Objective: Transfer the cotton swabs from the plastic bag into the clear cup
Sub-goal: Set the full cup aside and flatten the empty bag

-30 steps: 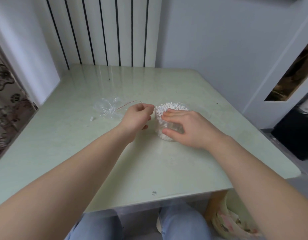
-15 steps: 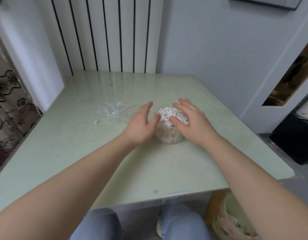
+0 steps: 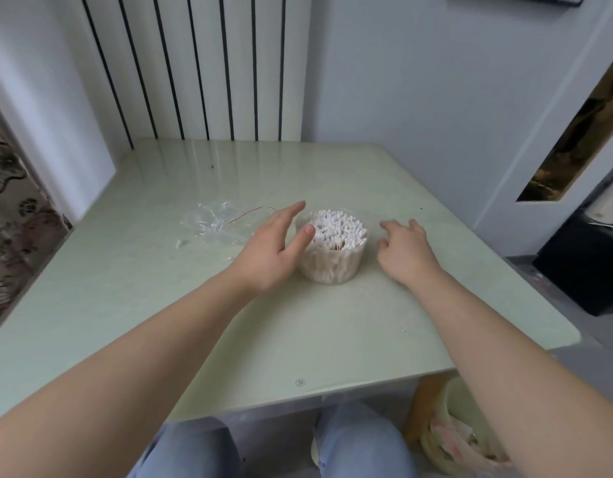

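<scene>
Only writing I can find is a little round stamp (image 3: 300,382) printed near the front edge of the table (image 3: 298,332), and it's too small for me to read. No labels on anything else that I can see.

The clear cup (image 3: 329,267) stands upright about mid-table, packed with cotton swabs (image 3: 339,229), white tips up and poking over the rim. My left hand (image 3: 270,250) is right beside it on the left, fingers straight and spread, holding nothing. The thumb sits in front of the cup's rim, but I honestly can't tell if it's touching. My right hand (image 3: 403,250) is just off the cup's right side with a gap between them, fingers loosely bent and down toward the tabletop, also holding nothing.

Past my left hand lies the plastic bag (image 3: 212,224), crumpled flat, with a thin red tie (image 3: 251,212) running out of it toward the cup. One small white scrap (image 3: 181,242) sits on the table just in front of the bag.

Room-wise, there's lots of bare tabletop in front of the cup and behind it, back to the striped radiator (image 3: 201,63). The right edge of the table is well clear of my right hand. A patterned curtain (image 3: 8,208) hangs off the left side, and something black (image 3: 584,263) sits on the floor to the right. My knees (image 3: 360,443) are tucked under the front edge.
</scene>
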`<state>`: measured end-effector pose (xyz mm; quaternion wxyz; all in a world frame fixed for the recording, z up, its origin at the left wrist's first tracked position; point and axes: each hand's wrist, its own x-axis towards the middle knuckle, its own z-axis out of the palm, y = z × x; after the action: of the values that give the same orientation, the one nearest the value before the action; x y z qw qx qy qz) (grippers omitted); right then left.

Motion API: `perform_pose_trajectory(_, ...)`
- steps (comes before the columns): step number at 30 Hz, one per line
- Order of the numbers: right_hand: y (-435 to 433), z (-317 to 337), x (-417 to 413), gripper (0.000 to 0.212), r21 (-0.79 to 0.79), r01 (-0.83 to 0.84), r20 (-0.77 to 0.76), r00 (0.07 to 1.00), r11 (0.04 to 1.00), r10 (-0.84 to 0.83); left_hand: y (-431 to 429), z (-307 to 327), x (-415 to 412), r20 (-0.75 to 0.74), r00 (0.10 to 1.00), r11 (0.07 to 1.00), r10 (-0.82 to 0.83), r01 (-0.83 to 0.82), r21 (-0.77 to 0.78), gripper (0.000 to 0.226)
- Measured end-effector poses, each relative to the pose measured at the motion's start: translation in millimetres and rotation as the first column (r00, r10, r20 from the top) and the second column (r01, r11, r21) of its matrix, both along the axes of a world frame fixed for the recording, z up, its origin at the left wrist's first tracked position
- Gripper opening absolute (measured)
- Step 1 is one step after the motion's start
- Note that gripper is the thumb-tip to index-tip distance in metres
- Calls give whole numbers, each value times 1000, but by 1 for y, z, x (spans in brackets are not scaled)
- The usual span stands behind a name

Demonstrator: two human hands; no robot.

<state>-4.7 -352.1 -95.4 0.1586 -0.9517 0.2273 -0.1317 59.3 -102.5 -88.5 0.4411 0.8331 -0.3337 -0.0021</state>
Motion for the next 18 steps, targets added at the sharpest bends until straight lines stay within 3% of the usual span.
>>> perform_pose_trajectory(2, -7, -6, 0, 34, -119, 20, -132, 991, 993, -36, -1, -4, 2, -5, 1000, 1000, 19, -19, -9, 57)
perform_pose_trajectory(6, -10, -9, -3, 21, -321, -47, -25, 999, 946, 41, -8, -6, 2, -38, 995, 992, 91, -94, -86, 48)
perform_pose_trajectory(8, -11, -10, -4, 17, -319, -45, 81, 994, 947, 75, -10, -6, 2, -35, 991, 983, 130, -134, -127, 45)
perform_pose_trajectory(11, -9, -4, -4, 14, -77, -27, 385, 921, 997, 55, -11, -3, 3, -34, 985, 967, 169, -173, -185, 41)
perform_pose_trajectory(14, 1, 20, -6, 13, 149, -57, 638, 768, 987, -52, -12, 7, 3, -43, 981, 950, 190, -195, -243, 38)
perform_pose_trajectory(18, 19, 50, -1, 10, 454, -224, 749, 621, 862, -233, -16, 28, -4, -54, 981, 931, 186, -193, -308, 38)
